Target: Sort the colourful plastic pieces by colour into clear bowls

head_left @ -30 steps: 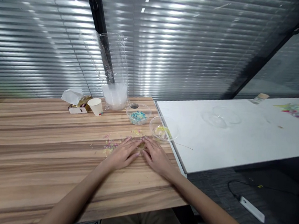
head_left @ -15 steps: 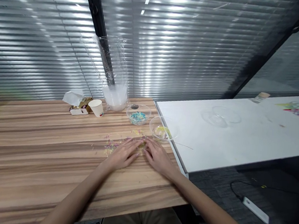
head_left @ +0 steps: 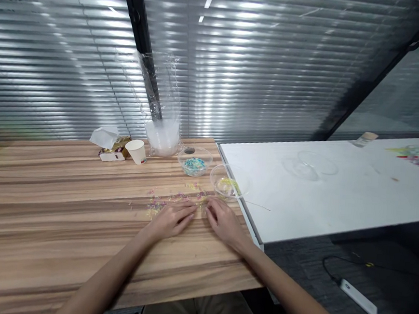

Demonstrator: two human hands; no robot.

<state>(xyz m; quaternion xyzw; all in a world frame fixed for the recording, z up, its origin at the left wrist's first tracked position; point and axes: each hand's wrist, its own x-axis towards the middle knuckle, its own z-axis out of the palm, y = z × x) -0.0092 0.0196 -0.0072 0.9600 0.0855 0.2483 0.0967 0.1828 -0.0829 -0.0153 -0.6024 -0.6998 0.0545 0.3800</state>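
Small pink, purple and yellow pieces lie scattered on the wooden table. My left hand rests palm down over their near edge, fingers stretched to the right and nothing visible in it. Just right of it, my right hand is on the table with its fingers bent at a few yellow pieces; whether it pinches one is too small to tell. Behind my right hand stands a clear bowl with yellow pieces. Another clear bowl holds blue and teal pieces.
At the back are a paper cup, a tissue pack and stacked clear bowls in a plastic bag. A white table on the right bears clear lids and a small jar. A power strip lies on the floor.
The fingers of my right hand have curled in and moved slightly right, widening the gap between the hands. My left hand has barely moved.
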